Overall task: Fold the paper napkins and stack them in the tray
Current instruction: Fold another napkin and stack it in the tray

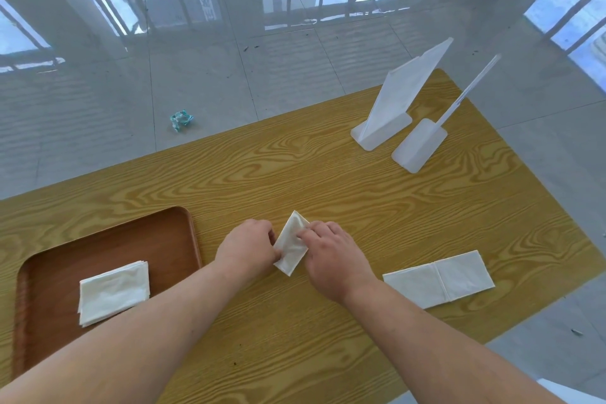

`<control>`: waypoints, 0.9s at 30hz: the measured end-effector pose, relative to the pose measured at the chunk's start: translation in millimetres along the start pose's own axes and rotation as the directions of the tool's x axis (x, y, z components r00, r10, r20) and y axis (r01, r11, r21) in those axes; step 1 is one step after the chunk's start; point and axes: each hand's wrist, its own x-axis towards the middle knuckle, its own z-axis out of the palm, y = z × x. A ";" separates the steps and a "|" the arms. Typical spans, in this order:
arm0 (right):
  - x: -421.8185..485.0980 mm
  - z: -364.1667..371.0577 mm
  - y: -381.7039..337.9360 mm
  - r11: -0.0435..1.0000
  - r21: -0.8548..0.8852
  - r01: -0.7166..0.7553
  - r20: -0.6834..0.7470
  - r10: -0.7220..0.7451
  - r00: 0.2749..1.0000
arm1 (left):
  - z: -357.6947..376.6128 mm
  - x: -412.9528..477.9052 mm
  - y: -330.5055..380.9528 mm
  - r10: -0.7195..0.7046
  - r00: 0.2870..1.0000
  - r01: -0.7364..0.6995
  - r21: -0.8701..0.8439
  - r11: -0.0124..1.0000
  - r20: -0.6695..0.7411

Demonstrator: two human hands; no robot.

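Observation:
A small folded white napkin [291,248] lies on the wooden table [328,180] between my hands. My left hand [244,246] pinches its left edge. My right hand [331,252] presses its fingertips on the napkin's right side. A brown tray [108,239] sits at the left and holds a stack of folded napkins [113,292], partly covered by my left forearm. To the right of my right wrist lies a flat unfolded napkin [439,277].
Two white plastic stands are at the table's far right: one [382,133] holding upright napkins, one [418,149] holding none. A crumpled wrapper [180,119] lies on the tiled floor beyond the table. The table's right edge runs close to the unfolded napkin.

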 end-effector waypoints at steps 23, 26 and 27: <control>64.3 4.9 -110.2 0.528 0.725 -0.442 0.359 0.259 0.897 | -62.4 -40.7 -141.8 -0.224 0.974 0.183 -0.707 0.683 0.036; 74.5 18.9 -142.0 0.564 0.697 -0.443 0.388 0.224 0.894 | -67.7 -54.9 -176.6 -0.284 0.959 0.203 -0.678 0.707 -0.009; 77.5 22.5 -151.2 0.574 0.689 -0.442 0.391 0.219 0.894 | -69.2 -59.2 -186.5 -0.302 0.953 0.213 -0.667 0.714 -0.019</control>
